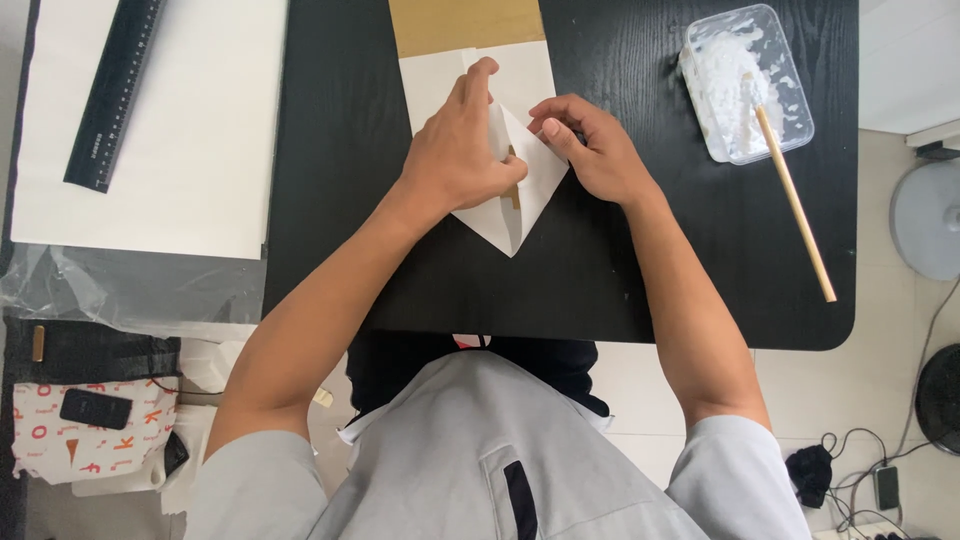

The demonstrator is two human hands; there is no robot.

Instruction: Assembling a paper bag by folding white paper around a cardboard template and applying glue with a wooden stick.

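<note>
Paper [520, 205], white and folded to a point, lies flat on the black counter [340, 150], its long axis running away from the person, with the tip nearest the body and a brown panel [465, 25] at the far end. Two diagonal folds meet along a centre seam, where a narrow brown strip shows through.

Left hand [462, 150] lies over the left flap, palm down, fingers [480, 75] extended away from the body and pressing the flap flat; the thumb sits at the centre seam. Right hand [590, 145] rests at the right flap's upper edge, fingers curled and fingertips pinching or pressing the paper edge; which of the two cannot be told. Both hands touch the paper, one either side of the seam; the tip itself is uncovered.

Well apart to the right stands a clear plastic tub [790, 95] of white paste with a wooden stick [800, 210] leaning out of it. To the left lie a white sheet [200, 150] and a black ruler [115, 90].
</note>
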